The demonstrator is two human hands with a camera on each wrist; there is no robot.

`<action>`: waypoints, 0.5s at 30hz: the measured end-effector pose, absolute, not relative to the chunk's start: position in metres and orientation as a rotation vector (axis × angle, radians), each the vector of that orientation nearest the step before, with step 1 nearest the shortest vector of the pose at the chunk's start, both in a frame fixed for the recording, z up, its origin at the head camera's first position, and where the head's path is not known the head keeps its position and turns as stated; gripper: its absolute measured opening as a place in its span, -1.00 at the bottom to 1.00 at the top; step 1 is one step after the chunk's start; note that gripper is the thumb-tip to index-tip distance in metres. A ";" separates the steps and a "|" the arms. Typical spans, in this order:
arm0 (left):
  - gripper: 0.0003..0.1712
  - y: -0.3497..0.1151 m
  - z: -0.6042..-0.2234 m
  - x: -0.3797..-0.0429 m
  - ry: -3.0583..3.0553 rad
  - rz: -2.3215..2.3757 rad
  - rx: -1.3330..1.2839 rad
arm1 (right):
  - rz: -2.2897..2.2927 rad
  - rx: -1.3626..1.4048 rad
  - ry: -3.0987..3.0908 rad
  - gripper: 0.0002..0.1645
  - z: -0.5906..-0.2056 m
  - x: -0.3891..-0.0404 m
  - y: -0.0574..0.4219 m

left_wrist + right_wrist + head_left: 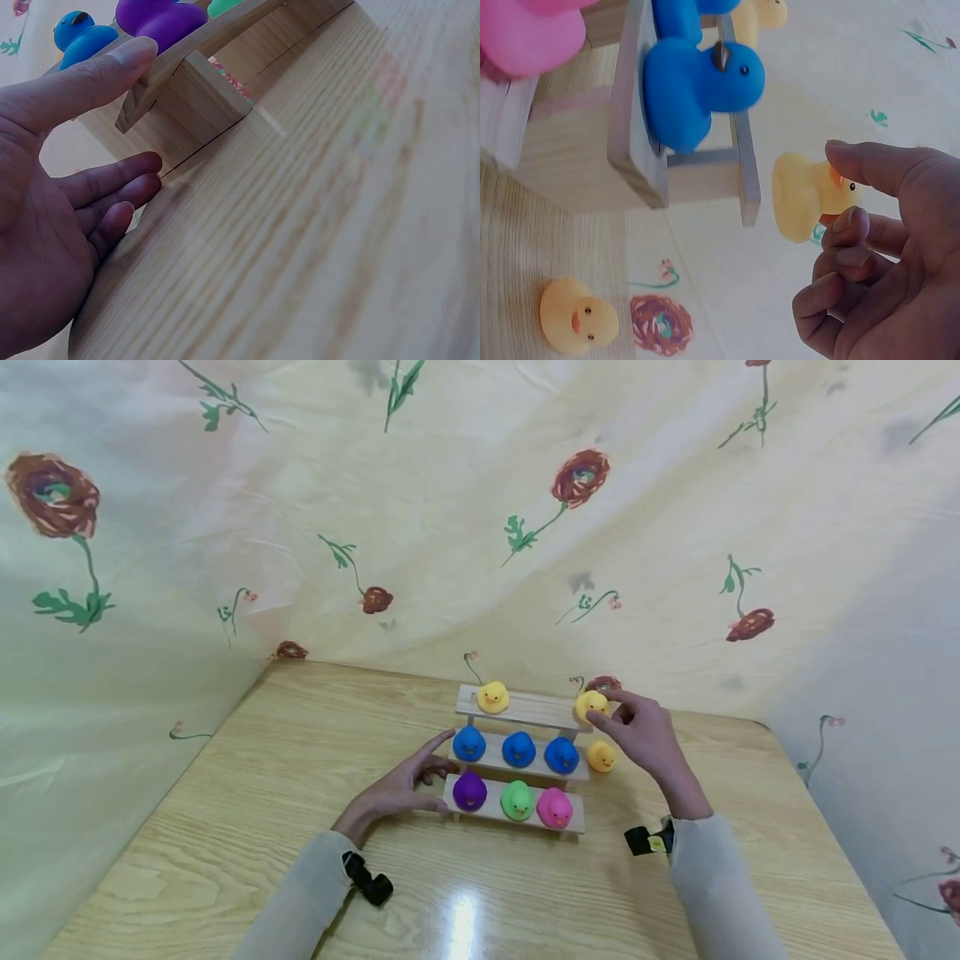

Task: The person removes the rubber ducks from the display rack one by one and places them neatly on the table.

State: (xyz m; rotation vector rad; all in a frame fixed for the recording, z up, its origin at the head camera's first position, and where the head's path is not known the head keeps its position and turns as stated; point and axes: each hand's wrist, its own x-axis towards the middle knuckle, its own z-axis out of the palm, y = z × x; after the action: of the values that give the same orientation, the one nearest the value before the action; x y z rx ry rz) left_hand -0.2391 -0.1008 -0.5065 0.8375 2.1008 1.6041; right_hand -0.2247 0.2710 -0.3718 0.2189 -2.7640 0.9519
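Observation:
A yellow rubber duck [799, 195] is pinched between the thumb and fingers of my right hand [643, 731], by the right end of the top step of a wooden three-step rack [532, 712]. In the right wrist view this duck shows a gap from the step's end. My left hand [401, 783] is at the rack's left end, thumb against the bottom step by a purple duck [470, 792], index finger reaching toward the middle step. Its other fingers lie loosely bent below the step in the left wrist view.
Another yellow duck [492, 697] sits at the top step's left. Three blue ducks [519, 749] line the middle step; green [517, 801] and pink [556, 808] ducks share the bottom step. A loose yellow duck [602, 757] stands on the table right of the rack. Flowered cloth [450, 527] hangs behind.

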 end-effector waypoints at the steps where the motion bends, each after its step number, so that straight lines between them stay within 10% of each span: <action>1: 0.23 -0.101 -0.507 -0.239 2.099 1.606 0.839 | 0.947 0.217 -2.755 -0.44 -0.372 -0.224 0.273; 15: 0.24 -0.102 -0.506 -0.236 2.084 1.619 0.844 | 0.915 0.131 -2.752 -0.43 -0.382 -0.213 0.302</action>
State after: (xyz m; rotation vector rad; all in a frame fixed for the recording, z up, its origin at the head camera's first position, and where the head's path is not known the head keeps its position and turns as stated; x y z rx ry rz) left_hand -0.2361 -0.1016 -0.5064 0.8435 2.0844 1.6189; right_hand -0.2134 0.3018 -0.3817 0.1309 -2.7523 0.9149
